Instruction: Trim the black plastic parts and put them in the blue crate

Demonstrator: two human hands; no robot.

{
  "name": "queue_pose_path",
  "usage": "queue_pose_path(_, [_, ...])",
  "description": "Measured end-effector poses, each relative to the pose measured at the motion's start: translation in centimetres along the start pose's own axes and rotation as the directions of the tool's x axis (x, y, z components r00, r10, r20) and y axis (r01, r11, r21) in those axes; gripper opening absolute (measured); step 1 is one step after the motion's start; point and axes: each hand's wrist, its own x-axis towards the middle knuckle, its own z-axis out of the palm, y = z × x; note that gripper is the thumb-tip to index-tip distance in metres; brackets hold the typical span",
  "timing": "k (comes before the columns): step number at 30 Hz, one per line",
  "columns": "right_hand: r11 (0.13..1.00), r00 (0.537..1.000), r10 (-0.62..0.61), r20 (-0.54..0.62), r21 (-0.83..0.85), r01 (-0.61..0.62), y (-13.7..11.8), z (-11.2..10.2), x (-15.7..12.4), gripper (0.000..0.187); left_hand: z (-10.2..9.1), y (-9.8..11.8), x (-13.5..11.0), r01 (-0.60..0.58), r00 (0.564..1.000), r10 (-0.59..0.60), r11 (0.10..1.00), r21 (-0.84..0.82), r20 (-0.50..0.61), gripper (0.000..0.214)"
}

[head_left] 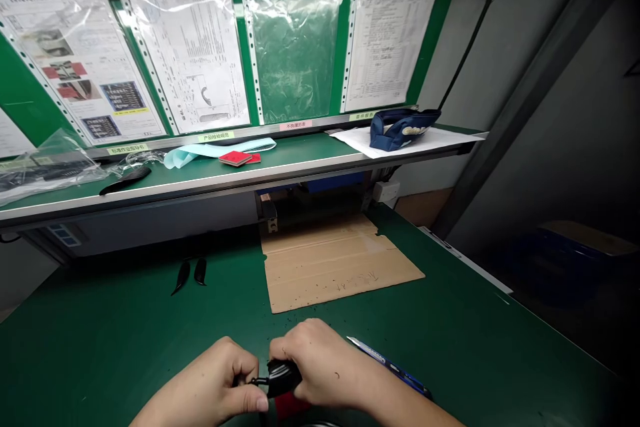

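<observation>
Low in the head view, both hands meet over a small black plastic part [283,375]. My left hand [220,380] pinches its left end with thumb and curled fingers. My right hand [325,363] is closed round its right side from above. A bit of red [290,405] shows just under the part; what it is I cannot tell. A blue pen-like tool [390,367] lies on the green mat right beside my right wrist.
A flat cardboard sheet [335,260] lies ahead on the green bench [100,333]. Two black curved pieces [193,273] rest to the left. The upper shelf [280,170] carries red pads [239,158], a blue pouch [400,127], plastic bags [45,167] and a black strip [125,180].
</observation>
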Motion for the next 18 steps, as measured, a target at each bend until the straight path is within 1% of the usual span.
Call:
queue_pose_path(4, [0.997, 0.997, 0.014, -0.072, -0.079, -0.020, -0.4, 0.5, 0.2, 0.012, -0.4, 0.1, -0.3, 0.037, 0.999, -0.037, 0.998, -0.053, -0.005, 0.046])
queue_pose_path(7, [0.987, 0.991, 0.023, -0.129, -0.154, -0.043, -0.6, 1.0, 0.4, 0.022, -0.7, 0.3, -0.6, 0.069, 0.998, -0.070, 0.993, -0.099, -0.009, 0.045])
queue_pose_path(10, [0.981, 0.987, 0.015, -0.160, -0.191, -0.045, -0.7, 1.6, 0.4, 0.028, -0.8, 0.2, -1.1, 0.073, 0.997, -0.074, 0.992, -0.099, -0.008, 0.044])
queue_pose_path(14, [0.977, 0.982, 0.003, -0.187, -0.210, -0.043, -1.2, 2.0, 0.1, 0.029, -0.9, 0.4, -1.8, 0.067, 0.998, -0.067, 0.993, -0.096, 0.004, 0.043])
queue_pose_path(18, [0.986, 0.976, 0.020, -0.217, -0.157, -0.055, -2.5, 3.1, -0.1, 0.029, -0.5, 1.4, -2.4, 0.080, 0.997, -0.081, 0.989, -0.125, -0.004, 0.043])
